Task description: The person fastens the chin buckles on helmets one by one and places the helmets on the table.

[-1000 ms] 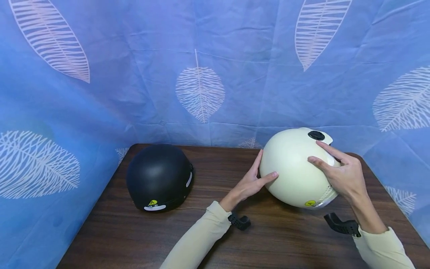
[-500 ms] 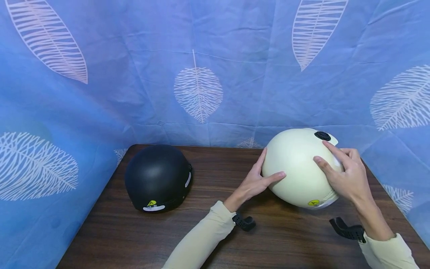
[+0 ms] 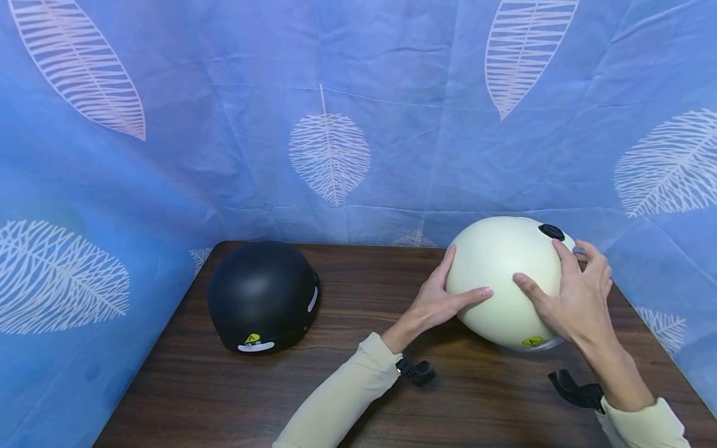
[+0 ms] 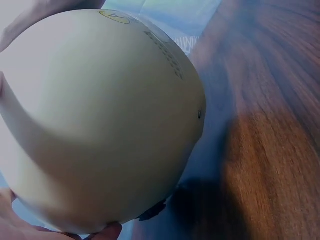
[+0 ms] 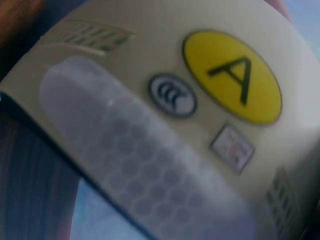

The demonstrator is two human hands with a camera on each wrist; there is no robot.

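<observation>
A cream-white helmet (image 3: 498,267) is tilted above the right side of the table. My left hand (image 3: 431,302) holds its left side, thumb across the front and fingers along the far edge. My right hand (image 3: 585,295) grips its right side, thumb on the shell and fingers spread near the black round fitting (image 3: 551,232). The left wrist view shows the smooth shell (image 4: 105,115) and fingertips (image 4: 107,232) at its lower rim. Close up in the right wrist view are a yellow "A" sticker (image 5: 235,75) and a pale reflective strip (image 5: 135,155). The helmet's inside is hidden.
A matte black helmet (image 3: 260,292) stands on the left of the dark wooden table (image 3: 224,398). Behind the table hangs a blue cloth (image 3: 392,162) with white leaf prints. Black straps with mounts (image 3: 414,371) sit on both wrists.
Both hands have moved the white helmet slightly right and turned it, so its black fitting and yellow sticker shift rightward. The right hand's fingers have spread. The black helmet stays in place.
</observation>
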